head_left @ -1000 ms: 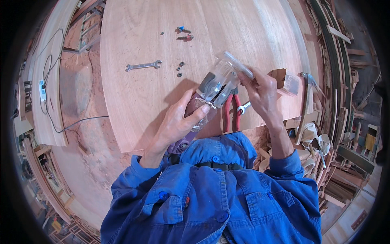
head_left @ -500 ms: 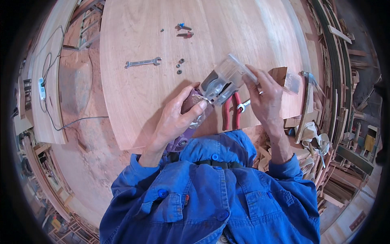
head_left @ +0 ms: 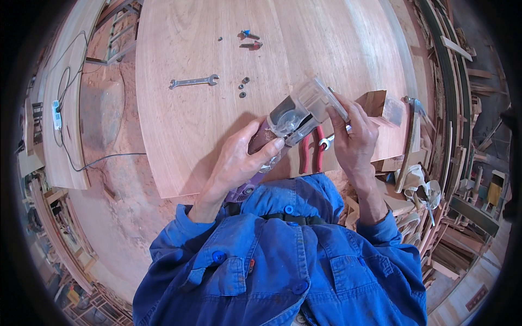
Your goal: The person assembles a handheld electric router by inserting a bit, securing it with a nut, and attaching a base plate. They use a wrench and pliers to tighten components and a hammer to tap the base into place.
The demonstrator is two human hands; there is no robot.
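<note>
My left hand is wrapped around the purple body of a trim router, held tilted over the near edge of the board. My right hand grips the flat plate end of its clear plastic base. The base's other end meets the body near my left thumb; a dark part shows through the clear wall. Under the base, red-handled pliers lie on the board, with the head of a wrench beside them, its rest partly hidden.
On the wooden board lie an open-end wrench, several small nuts, and a blue bit beside a red bit. A wood block and a hammer are at the right. A power strip with cable is at left.
The clear base has come down closer to the purple body, and the gap between them has narrowed. Both hands keep their grip.
</note>
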